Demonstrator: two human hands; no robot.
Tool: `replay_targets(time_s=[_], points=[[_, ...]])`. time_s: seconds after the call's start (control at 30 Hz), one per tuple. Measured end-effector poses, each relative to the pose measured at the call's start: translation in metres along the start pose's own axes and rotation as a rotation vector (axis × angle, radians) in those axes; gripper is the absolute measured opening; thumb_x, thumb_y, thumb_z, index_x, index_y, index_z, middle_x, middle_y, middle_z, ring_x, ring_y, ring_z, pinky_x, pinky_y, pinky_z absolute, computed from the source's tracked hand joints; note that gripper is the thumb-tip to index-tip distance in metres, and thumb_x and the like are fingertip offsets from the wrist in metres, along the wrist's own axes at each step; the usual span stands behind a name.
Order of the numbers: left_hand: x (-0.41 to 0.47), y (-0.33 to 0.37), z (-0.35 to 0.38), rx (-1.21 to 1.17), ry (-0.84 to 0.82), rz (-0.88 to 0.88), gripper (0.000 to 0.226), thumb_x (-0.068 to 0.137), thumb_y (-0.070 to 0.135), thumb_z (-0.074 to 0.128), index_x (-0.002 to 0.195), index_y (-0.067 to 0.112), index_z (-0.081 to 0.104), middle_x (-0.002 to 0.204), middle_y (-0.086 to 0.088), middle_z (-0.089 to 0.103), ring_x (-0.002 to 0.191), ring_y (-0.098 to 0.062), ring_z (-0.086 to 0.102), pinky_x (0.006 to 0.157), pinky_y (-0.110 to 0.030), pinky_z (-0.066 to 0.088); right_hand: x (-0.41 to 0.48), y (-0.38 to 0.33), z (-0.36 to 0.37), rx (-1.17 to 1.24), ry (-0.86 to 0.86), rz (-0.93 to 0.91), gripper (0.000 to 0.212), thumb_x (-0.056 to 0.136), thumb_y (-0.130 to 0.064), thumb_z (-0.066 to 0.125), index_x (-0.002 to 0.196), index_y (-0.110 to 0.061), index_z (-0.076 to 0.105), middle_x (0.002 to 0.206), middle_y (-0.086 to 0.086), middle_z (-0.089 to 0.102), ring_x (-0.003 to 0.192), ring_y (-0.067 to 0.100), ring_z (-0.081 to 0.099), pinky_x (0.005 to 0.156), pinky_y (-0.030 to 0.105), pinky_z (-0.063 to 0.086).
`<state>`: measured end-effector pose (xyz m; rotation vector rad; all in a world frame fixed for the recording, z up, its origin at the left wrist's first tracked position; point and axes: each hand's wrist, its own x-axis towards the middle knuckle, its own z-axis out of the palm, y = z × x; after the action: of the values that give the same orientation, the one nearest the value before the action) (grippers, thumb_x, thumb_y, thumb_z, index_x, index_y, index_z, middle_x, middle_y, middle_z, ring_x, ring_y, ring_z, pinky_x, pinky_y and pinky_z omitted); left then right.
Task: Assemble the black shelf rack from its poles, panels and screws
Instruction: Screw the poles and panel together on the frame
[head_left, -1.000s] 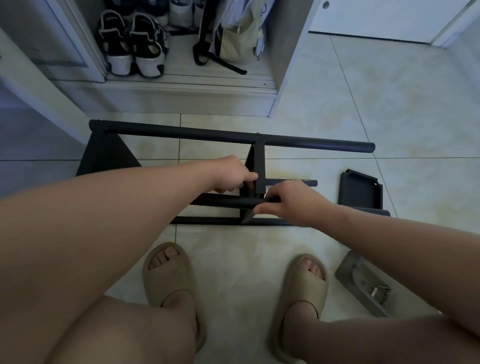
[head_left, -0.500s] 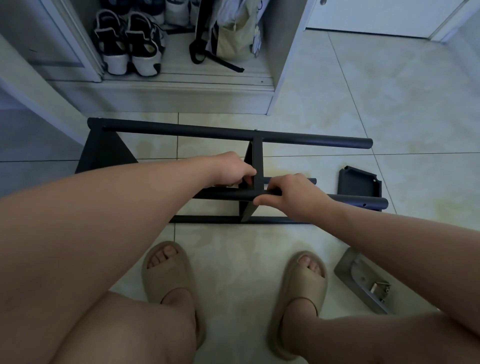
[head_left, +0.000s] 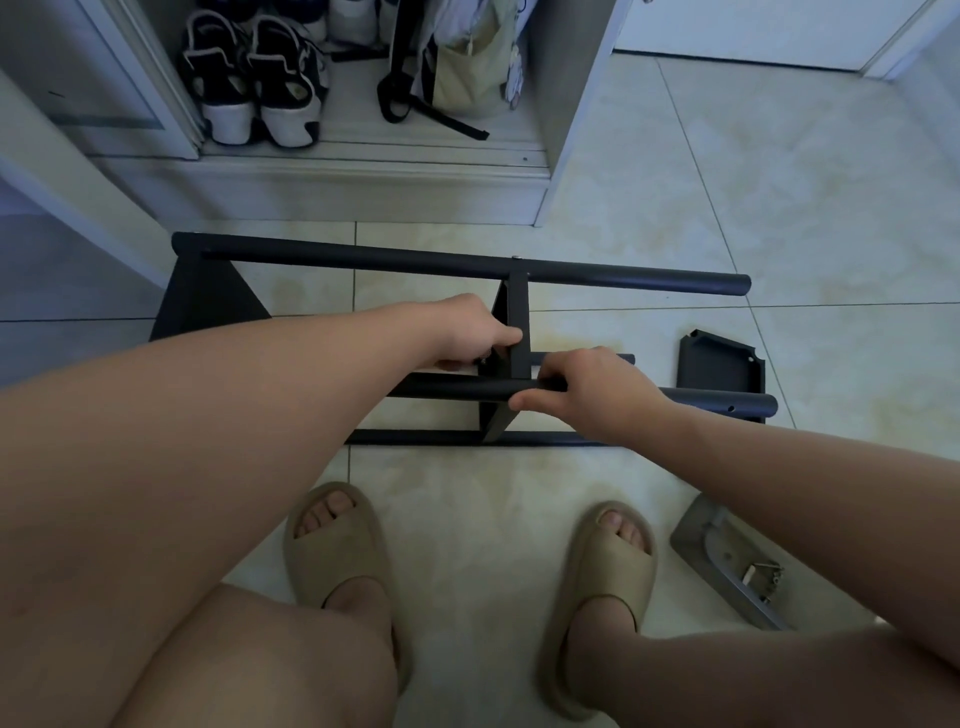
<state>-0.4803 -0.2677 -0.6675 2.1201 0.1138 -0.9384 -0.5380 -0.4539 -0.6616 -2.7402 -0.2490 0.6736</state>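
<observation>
The half-built black rack lies on its side on the tiled floor. Its far pole (head_left: 415, 262) runs left to right, with a panel (head_left: 208, 301) at its left end and a middle panel (head_left: 511, 332) standing on edge. My left hand (head_left: 467, 332) grips the left edge of that middle panel. My right hand (head_left: 582, 389) curls around the near raised pole (head_left: 452, 388) right at the panel's corner. A lower pole (head_left: 415, 437) lies on the floor beneath. A loose black panel (head_left: 719, 364) rests at the right.
A grey tray (head_left: 727, 561) with small metal hardware sits on the floor at the right, by my right foot. My feet in beige slippers (head_left: 337, 540) are just below the rack. A cabinet with shoes (head_left: 249, 88) and a bag stands behind.
My right hand has lifted the near pole slightly and slid it up against the middle panel's corner. My left hand stays on the panel edge.
</observation>
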Motion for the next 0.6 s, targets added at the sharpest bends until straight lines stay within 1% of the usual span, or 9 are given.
replay_targets(time_s=[0.1, 0.23, 0.3, 0.37, 0.47, 0.5, 0.53, 0.57, 0.6], points=[[-0.005, -0.001, 0.003, -0.015, -0.076, -0.010, 0.031, 0.100, 0.036, 0.057, 0.096, 0.007, 0.067, 0.069, -0.002, 0.046, 0.060, -0.018, 0.038, 0.055, -0.027, 0.035, -0.006, -0.001, 0.004, -0.079, -0.028, -0.022, 0.056, 0.083, -0.078, 0.056, 0.089, -0.023, 0.060, 0.079, -0.006, 0.061, 0.078, 0.017, 0.060, 0.061, 0.033, 0.046], [-0.013, 0.002, 0.011, 0.046, -0.127, 0.016, 0.031, 0.102, 0.032, 0.054, 0.081, 0.011, 0.061, 0.067, -0.002, 0.044, 0.058, -0.018, 0.035, 0.055, -0.027, 0.033, -0.018, 0.001, 0.005, -0.103, -0.072, -0.030, 0.057, 0.081, -0.080, 0.056, 0.087, -0.024, 0.060, 0.078, -0.006, 0.062, 0.077, 0.017, 0.061, 0.061, 0.033, 0.047], [-0.016, 0.004, 0.017, 0.068, -0.149, 0.024, 0.032, 0.102, 0.032, 0.054, 0.078, 0.012, 0.060, 0.067, -0.002, 0.044, 0.057, -0.017, 0.035, 0.054, -0.026, 0.033, -0.026, 0.003, 0.004, -0.113, -0.101, -0.029, 0.057, 0.080, -0.081, 0.057, 0.084, -0.025, 0.060, 0.075, -0.007, 0.062, 0.074, 0.015, 0.060, 0.058, 0.031, 0.044], [-0.021, 0.005, 0.025, 0.087, -0.177, 0.023, 0.030, 0.102, 0.031, 0.055, 0.083, 0.009, 0.063, 0.067, -0.002, 0.044, 0.056, -0.017, 0.036, 0.053, -0.025, 0.033, -0.035, 0.004, 0.004, -0.138, -0.117, -0.039, 0.056, 0.078, -0.082, 0.057, 0.079, -0.026, 0.059, 0.072, -0.007, 0.061, 0.071, 0.013, 0.059, 0.056, 0.030, 0.040], [-0.027, 0.006, 0.036, 0.111, -0.230, 0.015, 0.029, 0.102, 0.030, 0.055, 0.099, 0.004, 0.068, 0.066, -0.002, 0.043, 0.055, -0.016, 0.035, 0.052, -0.025, 0.032, -0.049, 0.007, 0.008, -0.214, -0.132, -0.053, 0.058, 0.076, -0.084, 0.056, 0.078, -0.026, 0.060, 0.071, -0.007, 0.060, 0.073, 0.017, 0.060, 0.056, 0.030, 0.039], [-0.028, 0.006, 0.039, 0.116, -0.247, 0.013, 0.029, 0.102, 0.029, 0.055, 0.099, 0.004, 0.068, 0.066, -0.002, 0.042, 0.054, -0.016, 0.034, 0.051, -0.024, 0.031, -0.053, 0.009, 0.010, -0.216, -0.133, -0.047, 0.059, 0.075, -0.085, 0.056, 0.078, -0.026, 0.059, 0.071, -0.007, 0.059, 0.073, 0.017, 0.060, 0.056, 0.030, 0.039], [-0.029, 0.006, 0.041, 0.118, -0.260, 0.012, 0.028, 0.101, 0.029, 0.055, 0.097, 0.005, 0.068, 0.065, -0.001, 0.041, 0.054, -0.016, 0.033, 0.051, -0.024, 0.030, -0.057, 0.010, 0.012, -0.209, -0.123, -0.042, 0.060, 0.073, -0.085, 0.056, 0.080, -0.025, 0.058, 0.073, -0.008, 0.059, 0.075, 0.017, 0.060, 0.057, 0.031, 0.040], [-0.030, 0.006, 0.041, 0.119, -0.273, 0.011, 0.027, 0.101, 0.029, 0.055, 0.094, 0.006, 0.068, 0.065, -0.001, 0.040, 0.053, -0.016, 0.033, 0.051, -0.024, 0.030, -0.059, 0.012, 0.013, -0.203, -0.088, -0.053, 0.063, 0.072, -0.086, 0.056, 0.085, -0.024, 0.056, 0.079, -0.010, 0.059, 0.080, 0.017, 0.059, 0.062, 0.032, 0.042], [-0.030, 0.007, 0.041, 0.119, -0.285, 0.009, 0.027, 0.101, 0.029, 0.055, 0.093, 0.006, 0.068, 0.064, -0.001, 0.039, 0.053, -0.016, 0.032, 0.051, -0.024, 0.029, -0.061, 0.015, 0.014, -0.212, -0.022, -0.085, 0.067, 0.070, -0.087, 0.057, 0.093, -0.024, 0.055, 0.089, -0.010, 0.057, 0.088, 0.017, 0.057, 0.070, 0.034, 0.044]])
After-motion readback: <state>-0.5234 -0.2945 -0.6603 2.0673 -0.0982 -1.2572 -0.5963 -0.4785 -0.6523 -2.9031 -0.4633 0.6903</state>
